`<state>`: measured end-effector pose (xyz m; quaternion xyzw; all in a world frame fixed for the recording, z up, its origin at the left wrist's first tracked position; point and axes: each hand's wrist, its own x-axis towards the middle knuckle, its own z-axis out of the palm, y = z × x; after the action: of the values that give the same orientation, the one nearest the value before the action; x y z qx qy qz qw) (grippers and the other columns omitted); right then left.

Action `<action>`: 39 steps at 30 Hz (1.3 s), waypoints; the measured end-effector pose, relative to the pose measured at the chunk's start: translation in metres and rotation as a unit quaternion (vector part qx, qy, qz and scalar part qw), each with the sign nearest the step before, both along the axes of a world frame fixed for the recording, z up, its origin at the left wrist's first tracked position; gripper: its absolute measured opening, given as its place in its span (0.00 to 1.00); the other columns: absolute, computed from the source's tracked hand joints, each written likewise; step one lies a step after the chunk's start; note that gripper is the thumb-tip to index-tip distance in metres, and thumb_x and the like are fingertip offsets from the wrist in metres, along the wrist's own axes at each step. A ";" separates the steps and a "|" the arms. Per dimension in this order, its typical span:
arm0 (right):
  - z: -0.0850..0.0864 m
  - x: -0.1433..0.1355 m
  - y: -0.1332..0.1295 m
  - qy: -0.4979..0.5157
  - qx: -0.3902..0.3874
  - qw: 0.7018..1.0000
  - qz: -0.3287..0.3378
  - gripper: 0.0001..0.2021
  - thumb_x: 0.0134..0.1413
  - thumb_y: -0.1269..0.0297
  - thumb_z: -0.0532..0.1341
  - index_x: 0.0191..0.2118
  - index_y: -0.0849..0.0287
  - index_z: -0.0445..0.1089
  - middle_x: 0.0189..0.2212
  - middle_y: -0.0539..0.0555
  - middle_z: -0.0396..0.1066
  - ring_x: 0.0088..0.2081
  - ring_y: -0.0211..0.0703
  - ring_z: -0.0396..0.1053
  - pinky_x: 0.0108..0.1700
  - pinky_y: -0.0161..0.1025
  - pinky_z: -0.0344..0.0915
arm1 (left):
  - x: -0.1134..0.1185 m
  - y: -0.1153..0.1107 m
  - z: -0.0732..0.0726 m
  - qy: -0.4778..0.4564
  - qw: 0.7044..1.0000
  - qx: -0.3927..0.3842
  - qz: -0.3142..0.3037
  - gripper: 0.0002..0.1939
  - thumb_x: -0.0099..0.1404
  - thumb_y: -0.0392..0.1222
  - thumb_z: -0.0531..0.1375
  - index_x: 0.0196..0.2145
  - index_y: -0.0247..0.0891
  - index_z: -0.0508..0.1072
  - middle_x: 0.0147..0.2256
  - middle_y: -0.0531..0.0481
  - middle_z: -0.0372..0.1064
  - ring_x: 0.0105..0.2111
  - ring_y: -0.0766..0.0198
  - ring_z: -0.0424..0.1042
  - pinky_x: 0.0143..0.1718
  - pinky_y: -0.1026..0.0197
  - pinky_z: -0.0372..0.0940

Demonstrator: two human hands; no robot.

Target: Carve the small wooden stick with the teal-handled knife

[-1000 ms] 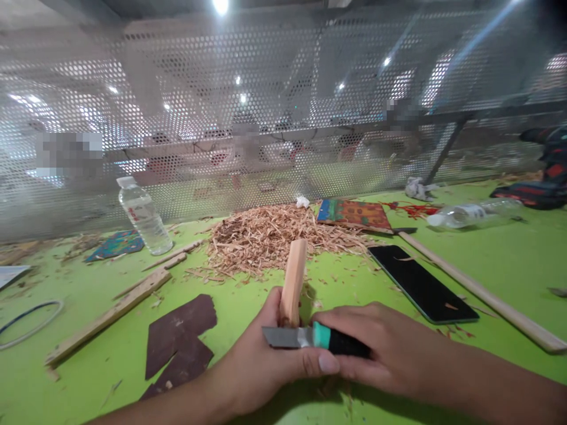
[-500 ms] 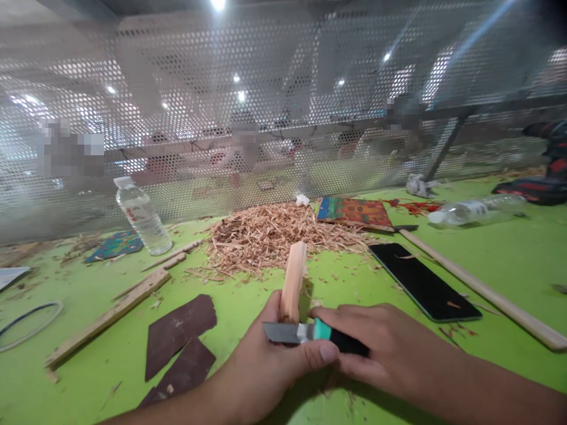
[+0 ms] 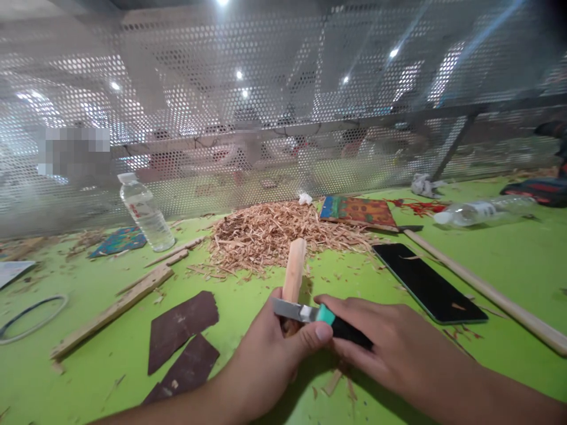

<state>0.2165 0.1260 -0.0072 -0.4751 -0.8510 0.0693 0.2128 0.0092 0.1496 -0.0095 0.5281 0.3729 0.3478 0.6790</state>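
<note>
My left hand (image 3: 270, 354) is wrapped round the lower part of a pale wooden stick (image 3: 295, 271), whose squared end points away from me. In my right hand (image 3: 381, 336) is a utility knife (image 3: 325, 314) with a black and teal handle. Its blade (image 3: 287, 309) lies crosswise over the wood, just above my left fist. My left thumb presses against the knife near the teal collar. The lower end of the stick is hidden in my left hand.
A heap of wood shavings (image 3: 261, 236) lies ahead. Left are a water bottle (image 3: 146, 212), sandpaper (image 3: 183, 327) and a wooden strip (image 3: 115, 310). Right are a phone (image 3: 429, 283), a wooden rod (image 3: 487, 289), a lying bottle (image 3: 482, 212) and a power drill (image 3: 540, 189). A perforated screen (image 3: 274, 159) stands behind.
The knife blade has moved slightly up the stick, away from me, and tilted. Both hands keep their grips. The whole view has shifted a little.
</note>
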 end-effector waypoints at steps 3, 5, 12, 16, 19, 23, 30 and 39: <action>-0.001 0.007 0.005 -0.021 0.055 0.998 -0.019 0.20 0.69 0.59 0.58 0.61 0.60 0.69 0.39 0.58 0.81 0.34 0.55 0.80 0.32 0.47 0.74 | -0.001 0.001 0.000 0.042 0.999 0.004 0.012 0.23 0.62 0.59 0.69 0.38 0.40 0.66 0.28 0.58 0.59 0.28 0.69 0.58 0.30 0.64 0.57; 0.000 0.012 0.009 -0.012 0.069 0.997 -0.042 0.20 0.71 0.56 0.57 0.61 0.60 0.69 0.42 0.59 0.81 0.36 0.57 0.81 0.34 0.48 0.74 | -0.003 0.001 0.000 0.065 0.998 0.007 0.012 0.23 0.63 0.59 0.68 0.41 0.40 0.66 0.28 0.59 0.57 0.26 0.70 0.55 0.27 0.65 0.54; 0.010 0.009 0.014 0.074 -0.047 0.995 -0.039 0.18 0.69 0.51 0.60 0.56 0.54 0.73 0.48 0.55 0.80 0.45 0.52 0.79 0.45 0.43 0.71 | -0.003 0.002 0.001 0.038 0.999 0.002 -0.006 0.27 0.60 0.55 0.72 0.46 0.39 0.65 0.33 0.57 0.61 0.28 0.72 0.58 0.26 0.67 0.56; 0.019 0.003 0.012 0.078 -0.159 0.984 0.025 0.15 0.69 0.49 0.60 0.42 0.54 0.75 0.34 0.49 0.79 0.34 0.43 0.74 0.36 0.36 0.64 | -0.004 0.001 0.001 -0.020 0.999 -0.020 -0.037 0.30 0.56 0.54 0.75 0.41 0.41 0.59 0.35 0.56 0.65 0.27 0.74 0.60 0.24 0.69 0.56; 0.022 0.001 0.013 0.069 -0.200 0.975 0.065 0.13 0.68 0.51 0.61 0.38 0.56 0.74 0.30 0.48 0.76 0.31 0.40 0.71 0.33 0.35 0.59 | -0.005 0.001 -0.002 -0.038 0.998 -0.032 -0.045 0.32 0.55 0.52 0.76 0.39 0.42 0.56 0.32 0.59 0.64 0.25 0.76 0.61 0.22 0.70 0.56; 0.019 0.001 0.014 0.045 -0.179 0.981 0.061 0.09 0.65 0.57 0.63 0.40 0.56 0.74 0.32 0.50 0.77 0.32 0.42 0.72 0.34 0.35 0.58 | -0.007 0.003 -0.005 0.008 0.999 -0.023 -0.031 0.31 0.56 0.51 0.76 0.39 0.42 0.57 0.28 0.63 0.61 0.20 0.78 0.58 0.22 0.70 0.57; 0.016 -0.001 0.006 0.026 -0.146 0.989 0.004 0.05 0.62 0.64 0.65 0.42 0.55 0.76 0.33 0.50 0.79 0.32 0.44 0.75 0.34 0.36 0.62 | -0.007 0.004 -0.001 0.053 0.998 -0.008 -0.014 0.28 0.57 0.51 0.75 0.38 0.41 0.59 0.27 0.63 0.62 0.20 0.76 0.60 0.21 0.69 0.57; 0.005 0.001 0.007 0.047 -0.047 0.996 -0.057 0.15 0.63 0.60 0.64 0.53 0.53 0.76 0.42 0.55 0.83 0.39 0.52 0.81 0.38 0.40 0.74 | -0.004 -0.001 -0.001 0.070 0.997 0.030 -0.010 0.19 0.68 0.53 0.66 0.42 0.41 0.62 0.28 0.61 0.58 0.21 0.74 0.58 0.20 0.67 0.57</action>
<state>0.2177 0.1325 -0.0019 -0.5285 -0.8074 0.1191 0.2336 0.0053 0.1491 -0.0108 0.5749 0.4037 0.3137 0.6388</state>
